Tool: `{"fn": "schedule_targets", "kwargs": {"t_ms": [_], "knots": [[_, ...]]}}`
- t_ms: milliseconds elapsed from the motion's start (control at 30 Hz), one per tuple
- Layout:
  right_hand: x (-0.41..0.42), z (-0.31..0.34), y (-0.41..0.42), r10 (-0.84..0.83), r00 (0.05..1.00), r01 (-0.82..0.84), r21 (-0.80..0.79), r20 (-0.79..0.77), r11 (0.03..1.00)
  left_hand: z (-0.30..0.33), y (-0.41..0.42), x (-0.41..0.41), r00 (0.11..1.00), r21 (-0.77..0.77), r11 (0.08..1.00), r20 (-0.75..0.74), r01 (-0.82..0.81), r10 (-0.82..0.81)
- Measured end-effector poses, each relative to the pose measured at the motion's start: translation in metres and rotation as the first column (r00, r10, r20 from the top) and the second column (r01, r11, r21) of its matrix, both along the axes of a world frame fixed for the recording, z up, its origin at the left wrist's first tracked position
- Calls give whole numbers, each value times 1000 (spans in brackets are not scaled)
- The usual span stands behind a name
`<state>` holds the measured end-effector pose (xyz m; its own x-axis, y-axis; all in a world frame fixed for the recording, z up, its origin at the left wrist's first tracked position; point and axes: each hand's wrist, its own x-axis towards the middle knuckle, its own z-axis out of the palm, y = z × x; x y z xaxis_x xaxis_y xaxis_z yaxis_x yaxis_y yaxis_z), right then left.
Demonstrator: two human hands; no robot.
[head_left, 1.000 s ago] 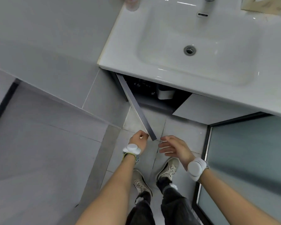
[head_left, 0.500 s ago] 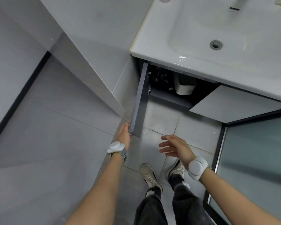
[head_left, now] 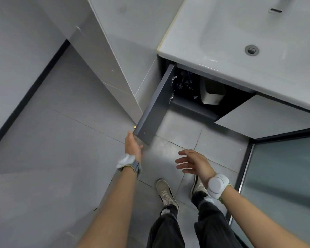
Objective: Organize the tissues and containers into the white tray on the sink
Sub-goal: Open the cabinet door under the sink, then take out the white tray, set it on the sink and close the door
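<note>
The white sink (head_left: 195,45) fills the upper right, its drain (head_left: 251,49) in the basin. Below it the grey left cabinet door (head_left: 156,104) stands swung wide open. My left hand (head_left: 132,145) grips the door's lower outer corner. My right hand (head_left: 193,162) hovers open over the floor, fingers spread, holding nothing. Inside the dark cabinet I see a white container (head_left: 211,93) beside pipes and fittings (head_left: 184,83). No tissues or white tray are in view.
The right cabinet door (head_left: 265,115) is closed. A frosted glass panel with a dark frame (head_left: 283,176) stands at the right. Grey tiled wall (head_left: 115,51) meets the floor at the left. My shoes (head_left: 166,194) are on the floor tiles below the cabinet.
My left hand has swung the cabinet door from partly open to wide open toward the wall. The view has shifted left, so the sink's top items have left the frame.
</note>
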<state>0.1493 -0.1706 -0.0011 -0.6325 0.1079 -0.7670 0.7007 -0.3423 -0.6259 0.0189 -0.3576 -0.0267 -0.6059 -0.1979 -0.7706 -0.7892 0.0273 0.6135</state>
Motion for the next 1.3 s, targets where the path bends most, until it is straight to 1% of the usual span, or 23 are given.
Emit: {"fn": "schedule_targets", "kwargs": {"t_ms": [133, 200, 267, 367, 433, 567, 700, 867, 1000, 1100, 1233, 1300], "knots": [[-6, -17, 8, 19, 1000, -19, -6, 22, 1000, -16, 5, 14, 982, 88, 984, 119, -157, 147], [-9, -25, 14, 29, 999, -29, -2, 34, 1000, -22, 11, 22, 969, 120, 974, 182, -192, 168], [-13, -37, 25, 46, 998, -46, 7, 51, 999, -32, 22, 28, 961, 96, 977, 221, -189, 165], [-22, -58, 48, 62, 994, -66, 37, 89, 997, -53, 41, 38, 964, 10, 989, 224, -150, 144], [-31, -72, 66, 57, 992, -65, 70, 113, 995, -68, 53, 42, 968, -16, 997, 241, -74, 76], [-59, -102, 103, 54, 987, -75, 138, 149, 988, -82, 79, 37, 944, 39, 997, 320, 73, -82], [-94, -137, 143, -31, 981, -1, 162, 194, 987, -89, 108, 26, 955, 36, 990, 262, 133, -138], [-145, -171, 188, -157, 968, 127, 156, 197, 980, -96, 131, 13, 969, 19, 982, 158, 187, -188], [-189, -196, 216, -261, 938, 225, 171, 230, 959, -111, 144, -1, 966, 2, 972, 109, 234, -233], [-216, -209, 236, -308, 911, 289, 108, 273, 951, -120, 147, -9, 964, 9, 970, 107, 245, -244], [-224, -232, 258, -448, 873, 456, 8, 194, 890, -130, 149, -10, 955, 8, 959, 84, 283, -283], [-228, -237, 263, -475, 859, 484, 1, 190, 875, -133, 149, -8, 951, 9, 954, 81, 298, -298]]}}
